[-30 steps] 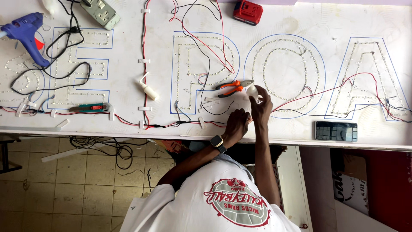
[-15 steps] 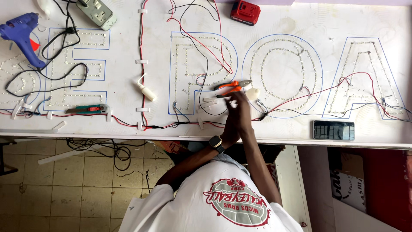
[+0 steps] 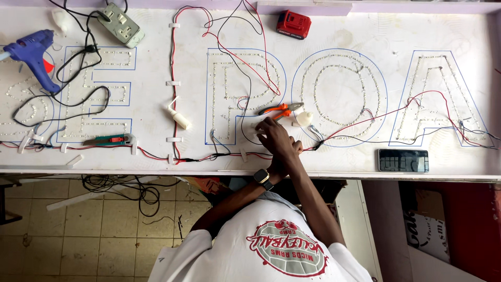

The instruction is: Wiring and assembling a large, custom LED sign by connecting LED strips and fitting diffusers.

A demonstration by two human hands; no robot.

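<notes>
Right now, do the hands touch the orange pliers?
Apart. The head view shows bare white board between the hands and the orange pliers.

white board; blue glue gun; orange-handled pliers; red battery

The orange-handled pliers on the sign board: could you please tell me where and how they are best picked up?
Probably grip the pliers by the two orange handles, coming from above on their left end. They lie flat, handles pointing left and metal jaws right, and the handles look clear of the hands just below.
</notes>
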